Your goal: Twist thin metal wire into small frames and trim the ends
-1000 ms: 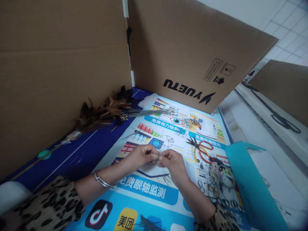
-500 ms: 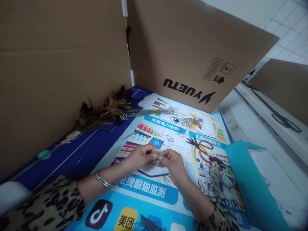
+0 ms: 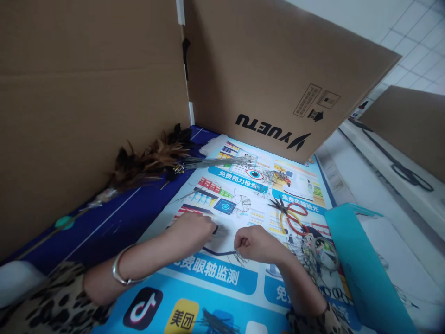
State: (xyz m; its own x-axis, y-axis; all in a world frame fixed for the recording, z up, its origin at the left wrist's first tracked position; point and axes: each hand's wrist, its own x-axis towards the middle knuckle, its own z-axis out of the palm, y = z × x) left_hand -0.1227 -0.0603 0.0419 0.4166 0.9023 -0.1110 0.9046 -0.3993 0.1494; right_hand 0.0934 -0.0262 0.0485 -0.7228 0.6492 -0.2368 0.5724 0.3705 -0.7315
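Both fists curled: left hand (image 3: 194,228) pinching thin wire (image 3: 222,230), right hand (image 3: 253,242) apart.

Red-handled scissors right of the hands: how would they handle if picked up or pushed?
The red-handled scissors look rigid and lie flat on the printed poster, so they should slide, not roll. The blades seem splayed, so the handles may pivot when lifted.

Both hands are low over the printed poster (image 3: 222,278) on the table. The left hand (image 3: 194,228) is curled, fingertips pinching something small and dark just above the paper. The right hand (image 3: 253,242) is fisted, near it but apart, thin wires (image 3: 239,256) trailing under it. Red-handled scissors (image 3: 290,214) lie beyond, a heap of wire rings (image 3: 314,264) beside a teal bag (image 3: 365,269). A feather bundle (image 3: 149,160) rests against the cardboard wall (image 3: 86,102).
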